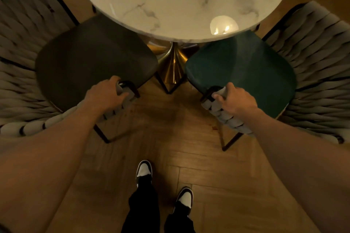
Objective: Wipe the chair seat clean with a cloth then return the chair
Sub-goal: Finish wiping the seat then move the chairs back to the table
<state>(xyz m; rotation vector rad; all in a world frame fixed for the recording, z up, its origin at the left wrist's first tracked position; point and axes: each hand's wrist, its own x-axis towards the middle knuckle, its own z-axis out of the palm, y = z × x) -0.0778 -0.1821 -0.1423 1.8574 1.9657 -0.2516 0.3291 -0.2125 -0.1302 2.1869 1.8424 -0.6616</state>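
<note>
Two chairs with woven grey backs stand at a round marble table. The left chair has a dark brown seat (91,58); the right chair has a dark green seat (244,68). My left hand (106,94) grips the end of the left chair's woven armrest (126,98). My right hand (234,98) grips the end of the right chair's woven armrest (217,108). No cloth is in view.
The marble table top (180,0) overhangs both seats, on a gold pedestal (172,66). Wooden herringbone floor (170,138) lies between the chairs. My feet in black and white shoes (144,170) stand on it near the bottom edge.
</note>
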